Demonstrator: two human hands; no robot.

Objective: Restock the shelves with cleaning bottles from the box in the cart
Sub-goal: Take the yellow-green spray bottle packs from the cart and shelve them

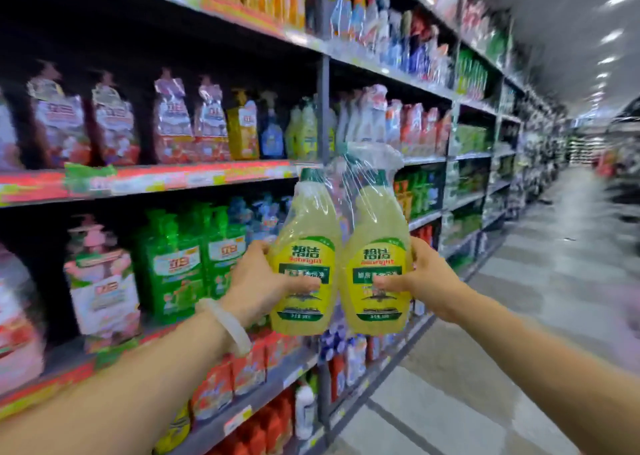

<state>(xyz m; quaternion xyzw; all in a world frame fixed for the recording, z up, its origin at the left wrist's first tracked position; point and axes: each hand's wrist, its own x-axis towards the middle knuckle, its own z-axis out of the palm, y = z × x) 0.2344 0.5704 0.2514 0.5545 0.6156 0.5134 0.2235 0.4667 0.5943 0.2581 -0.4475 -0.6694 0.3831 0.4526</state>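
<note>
**Two bottles up, shelf gap not yet found**

Stocked shelves [207, 177] fill the frame's left. At centre, the left hand [258, 286] grips one yellow bottle [304, 264], the right hand [424, 281] the other [375, 264]. Loose plastic wrap [367, 163] is slick; either could slip, or knock neighbours when pushed in.

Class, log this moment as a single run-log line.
left hand: grips left yellow bottle | right hand: grips right yellow bottle | both raised before shelves
</note>
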